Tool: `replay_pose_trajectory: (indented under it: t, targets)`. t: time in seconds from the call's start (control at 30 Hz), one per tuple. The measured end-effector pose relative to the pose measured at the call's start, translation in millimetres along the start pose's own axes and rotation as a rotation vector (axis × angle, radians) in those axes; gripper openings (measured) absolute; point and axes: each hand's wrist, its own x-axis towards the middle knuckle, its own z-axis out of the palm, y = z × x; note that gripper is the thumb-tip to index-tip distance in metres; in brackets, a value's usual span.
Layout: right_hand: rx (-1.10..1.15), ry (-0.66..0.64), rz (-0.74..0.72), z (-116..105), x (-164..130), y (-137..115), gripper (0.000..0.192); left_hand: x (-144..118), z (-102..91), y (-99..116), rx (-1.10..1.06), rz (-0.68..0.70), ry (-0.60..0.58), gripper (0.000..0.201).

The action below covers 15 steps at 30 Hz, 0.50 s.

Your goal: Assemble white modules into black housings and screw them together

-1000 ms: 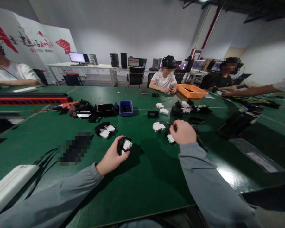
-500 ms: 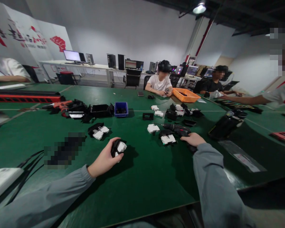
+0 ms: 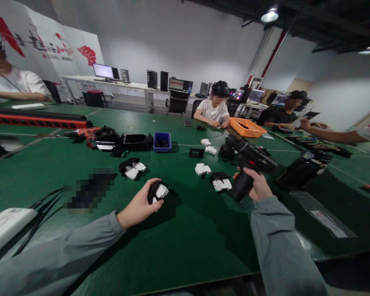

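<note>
Right hand (image 3: 256, 184) now grips a black power driver (image 3: 246, 164) by the handle, fingers wrapped round it, tool lifted clear of the green table (image 3: 188, 230) and tilted, nose pointing up-left. Half a second ago the same hand lay flat on the table, on the driver beside the parts; a second ago it was a fist over a black-and-white part. Left hand (image 3: 141, 203) unchanged: fingers curled round a small black-and-white part (image 3: 158, 191), resting on the table. Another such part (image 3: 221, 182) lies just left of the driver's handle, a white piece (image 3: 202, 169) a bit further off. Blue bin (image 3: 162, 141) and orange tray (image 3: 247, 127) sit further back. People sit at the far side.
</note>
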Motion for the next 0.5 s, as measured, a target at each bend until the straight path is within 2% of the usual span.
replay_pose_trajectory:
  t: [0.1,0.2,0.33,0.5]
  targets:
    - [0.297,-0.337,0.106,30,-28,4,0.039,2,0.5,-2,-0.039,-0.001,0.042,0.058]
    - [0.409,-0.515,0.219,56,-51,16,0.038,5,-1.4,-6,-0.122,-0.033,0.143,0.054]
    - [0.468,-0.675,0.350,79,-69,35,0.034,14,-12.1,-16,-0.182,-0.099,0.242,0.060]
    - [0.552,-0.748,0.492,90,-80,51,0.031,30,-30.4,-31,-0.134,0.013,0.427,0.058]
